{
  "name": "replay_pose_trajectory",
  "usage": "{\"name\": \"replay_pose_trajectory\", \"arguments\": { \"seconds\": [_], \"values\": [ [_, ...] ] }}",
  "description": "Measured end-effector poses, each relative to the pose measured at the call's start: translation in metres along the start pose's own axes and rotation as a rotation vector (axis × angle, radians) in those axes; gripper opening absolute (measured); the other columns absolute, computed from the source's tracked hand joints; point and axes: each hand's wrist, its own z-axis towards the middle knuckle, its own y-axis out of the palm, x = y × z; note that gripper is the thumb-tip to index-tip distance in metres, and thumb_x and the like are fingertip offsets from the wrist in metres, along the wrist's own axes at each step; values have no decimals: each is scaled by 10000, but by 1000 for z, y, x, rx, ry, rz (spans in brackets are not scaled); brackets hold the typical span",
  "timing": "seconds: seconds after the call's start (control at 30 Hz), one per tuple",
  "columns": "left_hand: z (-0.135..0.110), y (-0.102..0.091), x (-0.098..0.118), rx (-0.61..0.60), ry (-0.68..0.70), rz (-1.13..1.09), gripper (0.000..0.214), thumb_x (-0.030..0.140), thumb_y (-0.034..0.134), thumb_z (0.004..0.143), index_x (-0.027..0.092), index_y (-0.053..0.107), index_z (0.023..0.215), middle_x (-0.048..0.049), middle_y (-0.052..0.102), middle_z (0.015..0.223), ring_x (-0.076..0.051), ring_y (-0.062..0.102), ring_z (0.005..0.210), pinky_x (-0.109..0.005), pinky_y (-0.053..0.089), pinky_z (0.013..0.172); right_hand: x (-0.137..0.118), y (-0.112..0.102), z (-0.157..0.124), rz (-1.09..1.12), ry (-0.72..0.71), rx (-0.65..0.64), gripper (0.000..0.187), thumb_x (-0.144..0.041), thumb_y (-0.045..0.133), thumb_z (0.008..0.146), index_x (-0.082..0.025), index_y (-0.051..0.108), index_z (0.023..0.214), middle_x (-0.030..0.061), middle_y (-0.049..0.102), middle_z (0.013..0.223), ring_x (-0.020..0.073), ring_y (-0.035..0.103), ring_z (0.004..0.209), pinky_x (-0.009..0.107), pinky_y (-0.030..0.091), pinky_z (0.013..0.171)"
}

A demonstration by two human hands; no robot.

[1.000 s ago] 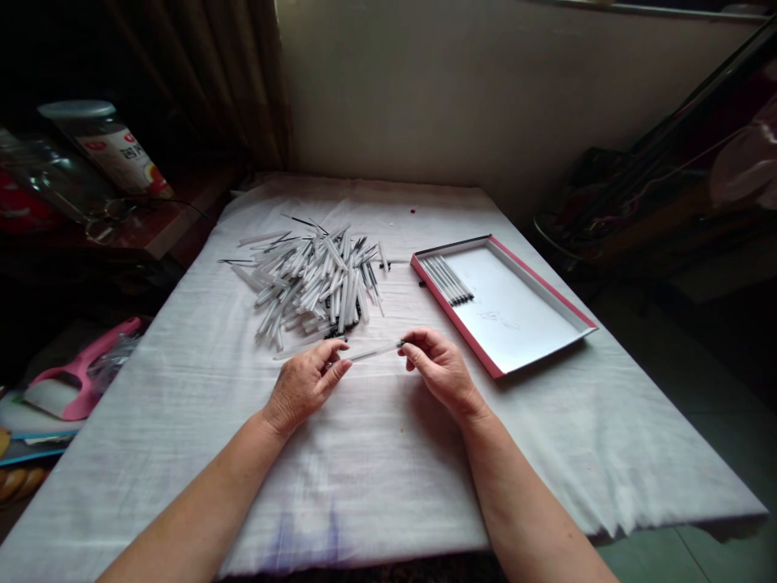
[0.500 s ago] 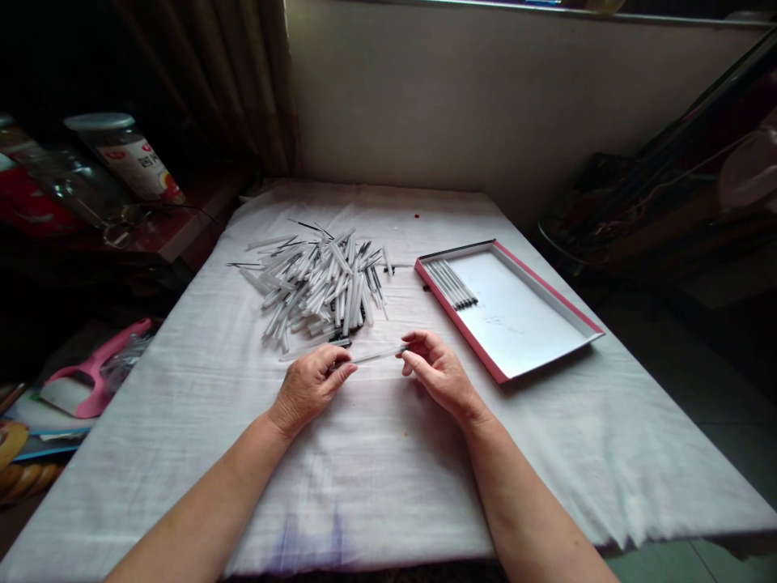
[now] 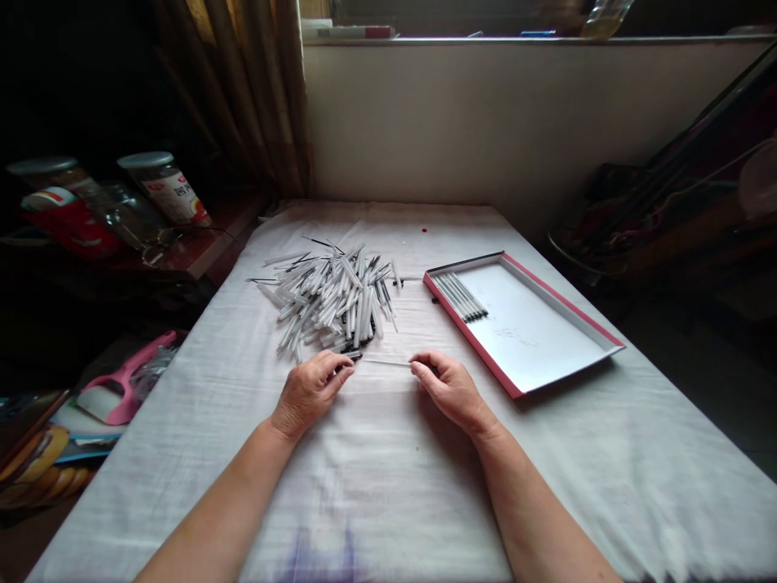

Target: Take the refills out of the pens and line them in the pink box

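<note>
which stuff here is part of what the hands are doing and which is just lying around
In hand: left hand, right hand, thin refill pinched between them, pile of pen parts, tray, row of refills in it.
Lying about: jars, pink-handled tool, both far left.

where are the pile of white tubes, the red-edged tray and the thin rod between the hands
pile of white tubes [image 3: 333,295], head view, middle of the heap
red-edged tray [image 3: 534,324], head view, bare white floor
thin rod [image 3: 388,363], head view, middle of its shaft
</note>
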Motion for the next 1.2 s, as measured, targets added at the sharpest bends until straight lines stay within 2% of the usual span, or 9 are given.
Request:
{"name": "replay_pose_trajectory", "arguments": {
  "seconds": [0.07,0.17,0.27,0.43,0.7,0.9,1.0,1.1,1.2],
  "values": [
    [0,-12,-10,105,-56,124,198,338,513,923,208,662,911,-26,691,836,-147,640,749,-238,468,693,1,-1,1,8,37,31,210,-351,530,834,-192,666,821,42,698,763,189,642,723,305,497,708],
    [-1,-30,-24,240,-232,405,217,373,544,894,205,680,872,-27,694,828,-174,635,737,-261,439,648,2,0,2,-2,53,28,230,-368,522,834,-189,664,820,38,694,744,182,636,701,296,499,705],
    [-2,-39,-31,200,-324,539,201,374,577,868,223,708,857,-24,684,832,-194,629,744,-278,410,600,0,0,1,-28,36,25,220,-364,539,821,-190,674,818,42,706,767,185,639,712,296,499,716],
    [4,-28,-25,128,-209,605,229,357,577,865,251,731,999,-62,666,992,-247,594,902,-347,426,766,0,2,0,-39,43,9,229,-368,536,826,-192,682,826,42,708,773,189,650,727,293,495,713],
    [17,-8,-22,66,-198,557,248,350,575,870,237,712,1043,-83,649,1103,-283,543,1013,-421,370,874,1,3,-1,-48,47,7,234,-366,549,818,-188,700,841,43,718,759,187,656,700,294,502,684],
    [16,-6,-24,125,-205,498,167,315,580,866,215,700,925,-82,680,1045,-276,576,983,-422,375,867,1,4,0,51,48,60,245,-373,588,788,-180,722,858,74,739,850,203,674,785,314,519,739],
    [12,-9,-23,174,-142,463,159,293,551,885,211,674,944,-80,700,1042,-270,595,995,-417,382,878,-1,3,0,130,73,94,266,-401,609,768,-171,723,843,63,719,766,175,642,658,287,516,624],
    [7,-9,-20,203,-71,326,203,329,517,906,209,658,990,-77,720,994,-245,627,950,-379,421,854,-5,2,0,218,109,111,287,-417,624,747,-161,719,834,44,684,689,131,567,527,252,477,502],
    [3,-5,-11,171,-56,80,243,361,499,917,205,644,1034,-71,728,970,-214,653,913,-341,461,842,-10,-1,-1,283,122,113,277,-406,635,732,-158,715,828,29,654,648,118,545,501,241,469,479]
  ]
}}
